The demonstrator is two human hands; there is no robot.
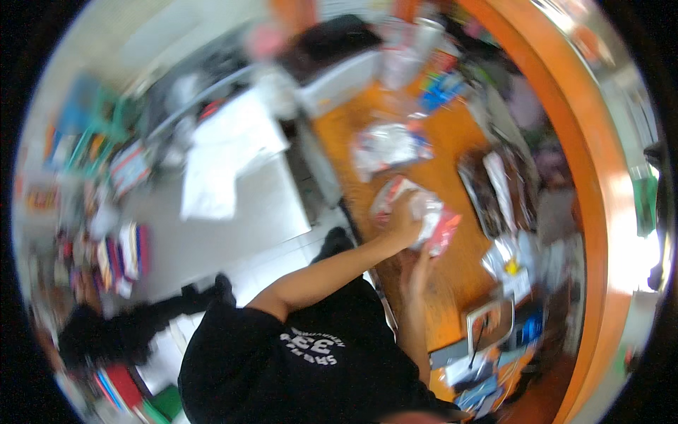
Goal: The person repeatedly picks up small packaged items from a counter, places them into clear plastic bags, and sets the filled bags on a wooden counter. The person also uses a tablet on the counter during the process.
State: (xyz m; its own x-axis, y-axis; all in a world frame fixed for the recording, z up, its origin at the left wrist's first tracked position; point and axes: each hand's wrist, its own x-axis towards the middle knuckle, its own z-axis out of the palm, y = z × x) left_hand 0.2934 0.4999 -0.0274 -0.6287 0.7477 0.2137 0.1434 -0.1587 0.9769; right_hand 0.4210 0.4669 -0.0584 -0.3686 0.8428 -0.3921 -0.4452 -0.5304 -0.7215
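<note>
A red-and-white plastic package (pixel 442 230) lies over the orange wooden tabletop (pixel 450 286), blurred by motion. My left hand (pixel 407 220) reaches across from the left and grips its upper middle. At its lower corner, the fingers of my right hand (pixel 418 270) are closed on the red edge. Just beyond is another clear plastic packet (pixel 392 146) with pale contents. What is inside the held package cannot be made out.
Blue packaging (pixel 442 90) sits at the table's far end. A dark tray-like object (pixel 492 191) and a silvery packet (pixel 506 262) line the right side. Nearer stands a framed, reflective panel (pixel 490 324). Left of the table, white sheets (pixel 228 153) cover part of a grey surface (pixel 175 238).
</note>
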